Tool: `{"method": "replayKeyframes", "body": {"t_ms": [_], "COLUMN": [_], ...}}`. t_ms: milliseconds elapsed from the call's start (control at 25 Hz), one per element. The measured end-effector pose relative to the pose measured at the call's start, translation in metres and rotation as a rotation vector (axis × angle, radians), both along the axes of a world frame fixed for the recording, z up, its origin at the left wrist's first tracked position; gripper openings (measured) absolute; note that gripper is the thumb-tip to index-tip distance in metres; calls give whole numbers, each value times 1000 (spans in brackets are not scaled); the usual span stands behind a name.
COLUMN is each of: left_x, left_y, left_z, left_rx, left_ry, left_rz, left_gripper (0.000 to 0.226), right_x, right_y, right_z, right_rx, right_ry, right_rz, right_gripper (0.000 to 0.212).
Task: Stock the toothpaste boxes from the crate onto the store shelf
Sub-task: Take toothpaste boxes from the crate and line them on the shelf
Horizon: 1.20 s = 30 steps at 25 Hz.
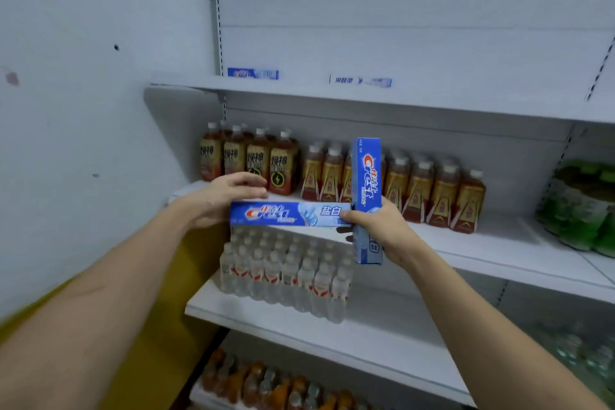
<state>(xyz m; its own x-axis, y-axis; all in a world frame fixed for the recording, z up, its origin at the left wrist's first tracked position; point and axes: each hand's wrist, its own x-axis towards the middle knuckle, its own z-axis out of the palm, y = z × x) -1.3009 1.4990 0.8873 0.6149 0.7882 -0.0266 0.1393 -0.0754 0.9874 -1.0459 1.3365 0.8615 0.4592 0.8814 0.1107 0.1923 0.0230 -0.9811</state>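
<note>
Evidently the step in hand is the carry from crate to shelf: two toothpaste boxes are up in front of the shelving, not yet set down. The crate itself is out of view.

The left hand (pixel 226 200) holds the flat box (pixel 289 214) by its left end, fingers curled over the top edge and pressed onto it, the box lying level with its printed face toward the camera. The right hand (pixel 379 230) grips the upright box (pixel 367 200) low down, thumb across the front and fingers hidden behind it; that thumb also lies on the right end of the flat box, so the two boxes meet there in an L. Both hover in front of the tea bottles (pixel 283 163) on the middle shelf and above the water bottles (pixel 286 273) on the shelf below.

On the top shelf (pixel 432 100), far and higher, two boxes already lie flat: one at the left (pixel 253 73) by the upright post, another (pixel 361 81) further right, well apart. Probably the next move calls for lifting both hands up over that shelf's front lip, turning the upright box level, and laying each one flat in the bare stretch between or beside those two.

Both forearms reach forward and upward from the near corners, wrists slightly bent inward toward each other.
</note>
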Motion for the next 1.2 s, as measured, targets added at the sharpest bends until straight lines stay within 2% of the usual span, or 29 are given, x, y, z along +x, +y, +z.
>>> {"method": "replayKeyframes", "body": {"t_ms": [120,160,240,440,640,760,840,960,1080,1200], "left_x": [-4,-5,-8,-28,-32,-31,-29,-20,-9,3], "left_y": [18,26,42,86,131,164,179,192,212,253], "left_z": [40,47,56,89,156,189,202,227,245,254], "left_rx": [286,364,457,482,541,614,648,694,712,732], "left_ry": [596,719,808,767,612,543,534,489,482,528], "left_rz": [-246,-281,-318,-298,-197,-63,-5,33,89,134], "left_gripper": [47,45,45,47,43,72,79,55,40,39], "right_x": [-25,-32,-44,-62,-42,-20,-7,14,33,46], "right_y": [27,35,51,86,111,134,150,169,195,230], "right_z": [25,31,40,70,152,200,227,256,270,281], "right_rx": [57,73,88,38,30,53,80,69,-50,-140], "right_ry": [-21,-11,-14,-164,-308,-344,-329,-341,-516,-676], "right_rz": [44,48,46,8,16,-53,-62,-100,-138,-118], "right_gripper": [34,34,34,42,50,54,54,43,35,37]}}
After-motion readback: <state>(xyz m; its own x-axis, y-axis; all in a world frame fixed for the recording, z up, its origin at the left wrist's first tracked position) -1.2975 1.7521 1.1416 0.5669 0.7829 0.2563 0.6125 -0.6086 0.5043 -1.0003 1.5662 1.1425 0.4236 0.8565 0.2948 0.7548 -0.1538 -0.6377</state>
